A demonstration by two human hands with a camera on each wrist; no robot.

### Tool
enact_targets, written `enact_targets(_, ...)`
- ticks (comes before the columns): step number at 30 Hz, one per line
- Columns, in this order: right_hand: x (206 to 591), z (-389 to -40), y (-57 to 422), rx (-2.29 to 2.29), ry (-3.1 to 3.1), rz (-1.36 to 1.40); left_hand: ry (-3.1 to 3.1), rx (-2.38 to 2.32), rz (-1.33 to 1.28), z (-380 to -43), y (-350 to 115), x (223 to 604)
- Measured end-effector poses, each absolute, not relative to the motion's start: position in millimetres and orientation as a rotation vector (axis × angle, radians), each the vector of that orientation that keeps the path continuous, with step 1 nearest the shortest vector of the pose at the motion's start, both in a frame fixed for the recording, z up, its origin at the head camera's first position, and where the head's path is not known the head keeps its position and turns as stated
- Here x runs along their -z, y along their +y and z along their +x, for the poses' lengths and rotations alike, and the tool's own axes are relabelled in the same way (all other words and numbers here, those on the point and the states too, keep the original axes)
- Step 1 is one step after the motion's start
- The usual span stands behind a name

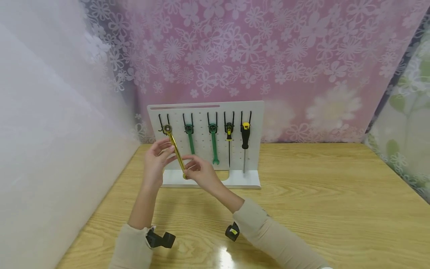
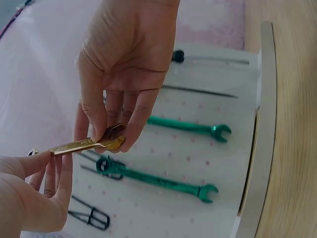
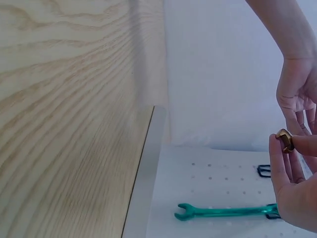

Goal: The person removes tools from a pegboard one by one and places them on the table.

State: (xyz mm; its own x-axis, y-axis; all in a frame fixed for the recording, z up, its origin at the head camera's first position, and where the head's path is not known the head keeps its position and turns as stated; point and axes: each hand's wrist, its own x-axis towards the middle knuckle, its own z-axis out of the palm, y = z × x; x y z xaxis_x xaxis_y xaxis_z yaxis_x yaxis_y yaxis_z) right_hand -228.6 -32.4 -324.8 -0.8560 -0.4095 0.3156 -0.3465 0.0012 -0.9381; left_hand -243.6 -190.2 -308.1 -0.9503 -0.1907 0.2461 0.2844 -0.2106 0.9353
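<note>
A gold combination wrench is held tilted in front of the pegboard's left side, ring end up. My left hand pinches its shaft near the ring end between thumb and fingers. My right hand pinches the open-jaw end, seen closely in the left wrist view as the gold fork. The leftmost black hook hangs bare behind the left hand. Two green wrenches hang on hooks just right of the gold one; part of the nearer one is hidden behind the right hand.
A white pegboard stand stands on the wooden table. A small yellow-black screwdriver and a larger one hang at its right. A white wall rises on the left, and a pink flowered curtain hangs behind.
</note>
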Motion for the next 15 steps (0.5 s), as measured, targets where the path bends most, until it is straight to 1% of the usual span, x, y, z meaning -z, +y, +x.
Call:
enact_targets(9,319.5,-211.6,13.5,1.997,2.289,-0.82,-1.788,2.252,-0.229,-235.1,-145.9,304.6)
enact_targets(15,338.1,-215.4,42.7,2.025,2.307,-0.754,-1.796,2.295,-0.272,-235.0,-116.7,307.8)
